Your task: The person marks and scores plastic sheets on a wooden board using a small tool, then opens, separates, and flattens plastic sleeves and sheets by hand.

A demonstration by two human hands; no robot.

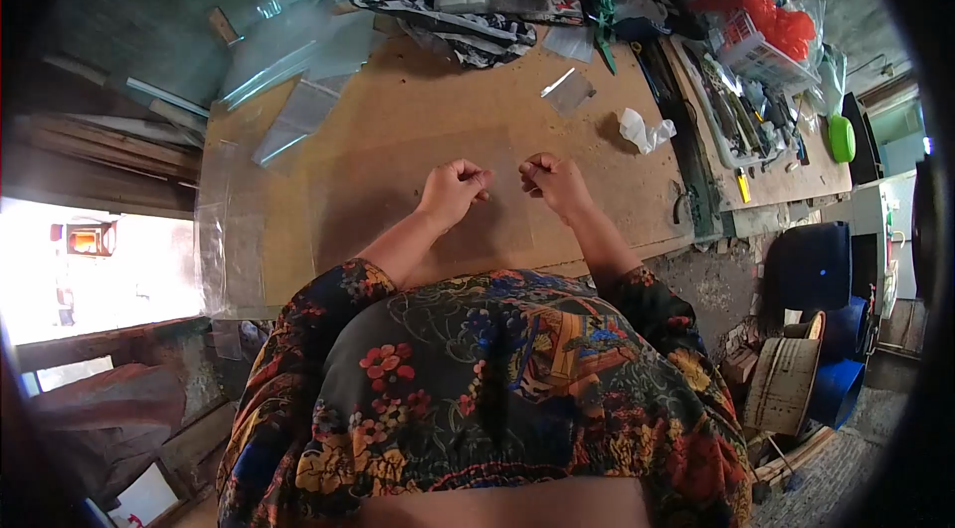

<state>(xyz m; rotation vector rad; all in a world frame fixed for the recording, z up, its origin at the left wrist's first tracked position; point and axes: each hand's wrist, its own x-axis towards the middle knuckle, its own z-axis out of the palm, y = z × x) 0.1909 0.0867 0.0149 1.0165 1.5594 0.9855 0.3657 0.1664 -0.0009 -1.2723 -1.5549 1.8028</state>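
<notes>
My left hand is above the wooden table, fingers curled into a pinch. Facing it across a small gap, my right hand has its thumb and fingertips pressed together too. Whatever either hand pinches is too thin or small to make out. Beneath both hands lies what looks like a thin see-through sheet, showing as a darker rectangle on the board. Beyond my right hand are a small clear glass-like piece and a crumpled white tissue.
Clear panes lie at the left of the table. A black-and-white patterned cloth is heaped along the back. To the right are a tray of tools, a yellow-handled tool, a basket with red bags and a blue chair.
</notes>
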